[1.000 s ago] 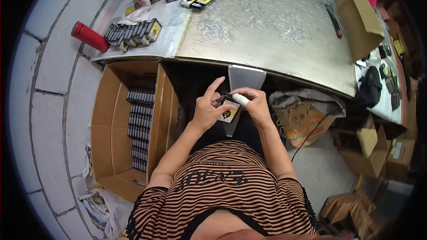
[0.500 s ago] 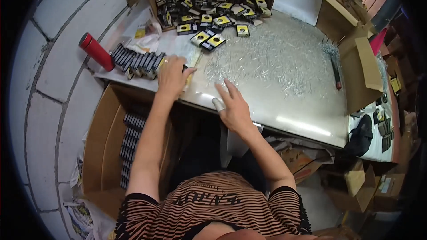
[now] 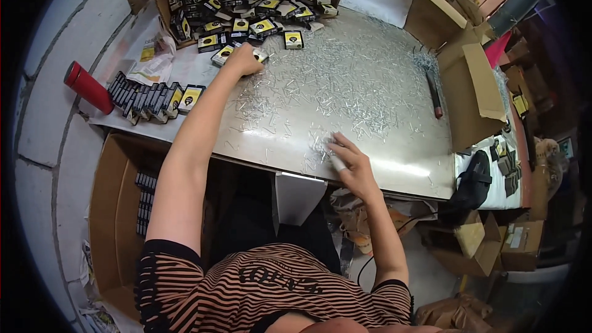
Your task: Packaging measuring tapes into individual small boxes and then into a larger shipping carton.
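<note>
My left hand reaches out to the far side of the metal-topped table, its fingers curled over a small flat black-and-yellow box. A second box of that kind lies just left of the hand. My right hand is low over the table's near edge with fingers apart, a white wrap on one finger. Its fingertips are beside a small heap of thin silver pin-like pieces. Left of my left forearm, a row of boxes stands on edge, with one yellow-faced box leaning at its end.
A large carton spills many small boxes at the back. A red flask leans at the left by the brick wall. Below, an open carton holds stacked boxes. A dark-handled tool lies near a cardboard flap at the right.
My left hand has gone from the box row to the loose boxes farther back; a yellow-faced box now ends the row. My right hand has shifted right, beside the silver pieces. The view has turned.
</note>
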Demonstrator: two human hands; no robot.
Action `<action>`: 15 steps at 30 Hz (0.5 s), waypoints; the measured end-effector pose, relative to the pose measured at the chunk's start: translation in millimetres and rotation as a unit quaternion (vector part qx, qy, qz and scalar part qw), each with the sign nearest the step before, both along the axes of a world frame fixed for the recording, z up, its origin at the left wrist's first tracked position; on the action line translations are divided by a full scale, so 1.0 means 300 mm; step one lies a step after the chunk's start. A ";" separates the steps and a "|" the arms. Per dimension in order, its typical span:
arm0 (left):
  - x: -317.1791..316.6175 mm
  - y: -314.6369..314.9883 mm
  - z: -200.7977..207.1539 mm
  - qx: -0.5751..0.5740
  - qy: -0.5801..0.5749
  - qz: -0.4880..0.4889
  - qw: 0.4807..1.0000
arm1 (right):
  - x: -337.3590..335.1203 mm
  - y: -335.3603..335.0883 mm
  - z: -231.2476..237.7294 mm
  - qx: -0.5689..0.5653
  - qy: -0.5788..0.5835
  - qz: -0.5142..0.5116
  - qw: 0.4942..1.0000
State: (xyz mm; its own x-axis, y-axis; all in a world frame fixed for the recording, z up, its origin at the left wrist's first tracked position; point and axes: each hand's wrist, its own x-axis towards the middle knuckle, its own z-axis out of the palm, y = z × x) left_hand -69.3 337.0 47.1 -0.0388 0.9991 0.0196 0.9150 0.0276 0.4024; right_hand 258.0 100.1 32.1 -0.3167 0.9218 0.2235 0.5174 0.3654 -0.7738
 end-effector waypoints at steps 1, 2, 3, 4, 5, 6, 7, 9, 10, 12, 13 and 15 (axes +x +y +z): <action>-0.001 -0.022 0.009 -0.017 -0.002 0.011 1.000 | 0.020 -0.007 -0.011 0.001 -0.002 -0.045 0.999; -0.006 -0.047 0.021 -0.034 -0.003 0.022 0.999 | 0.015 0.001 -0.027 0.013 -0.012 -0.084 0.996; -0.027 -0.042 0.006 -0.028 0.022 0.008 0.999 | -0.004 0.015 -0.044 0.024 -0.022 -0.122 0.992; -0.020 -0.067 0.032 -0.027 0.023 0.009 0.999 | -0.042 0.033 -0.053 0.035 -0.071 -0.129 0.989; 0.006 -0.100 0.077 -0.054 -0.017 0.009 0.998 | -0.082 0.054 -0.075 0.053 -0.105 -0.162 0.980; 0.019 -0.126 0.106 -0.080 -0.057 0.012 0.995 | -0.126 0.080 -0.092 0.073 -0.139 -0.193 0.969; -0.008 -0.136 0.051 0.018 -0.131 0.045 0.990 | -0.185 0.107 -0.094 0.102 -0.182 -0.183 0.961; 0.088 -0.267 0.070 0.128 -0.395 -0.006 0.910 | -0.210 0.170 -0.132 0.107 -0.259 -0.152 0.948; 0.133 -0.373 0.115 0.086 -0.469 -0.073 0.876 | -0.197 0.189 -0.162 0.149 -0.313 -0.139 0.928; 0.142 -0.595 0.074 0.069 -0.535 -0.177 0.823 | -0.209 0.165 -0.104 0.081 -0.340 -0.095 0.932; 0.171 -0.739 0.061 0.049 -0.676 -0.169 0.716 | -0.203 0.119 -0.037 0.054 -0.266 -0.102 0.957; 0.110 -0.965 -0.037 -0.007 -0.695 -0.143 0.704 | -0.156 0.063 0.043 -0.057 -0.118 -0.087 0.988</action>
State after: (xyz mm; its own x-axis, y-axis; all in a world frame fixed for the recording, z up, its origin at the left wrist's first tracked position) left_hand -36.3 47.4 35.9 0.1913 0.9697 0.1519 -0.3945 -0.0657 0.9166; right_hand 211.2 119.0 44.8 -0.1813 0.9820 0.0538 0.7358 0.1717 -0.6551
